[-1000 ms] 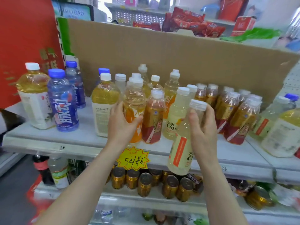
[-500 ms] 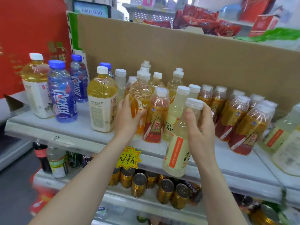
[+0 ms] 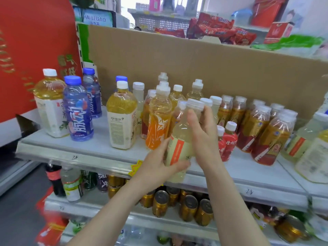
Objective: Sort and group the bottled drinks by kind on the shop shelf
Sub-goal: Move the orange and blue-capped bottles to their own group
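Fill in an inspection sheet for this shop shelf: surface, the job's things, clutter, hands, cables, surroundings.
Surface: grey shelf, with a bare strip along the front.
Job's things: pale bottle with an orange-striped label, tilted and held off the shelf at its front edge; orange bottle, blue bottles, big yellow bottles and red-and-gold bottles stand mixed.
Clutter: yellow price star on the shelf's front edge, partly hidden.
Hands: left hand grips the pale bottle's lower body; right hand holds its neck.
Cables: nothing seen.
Surroundings: cardboard backing behind; gold cans on the shelf below; red snack packets above.
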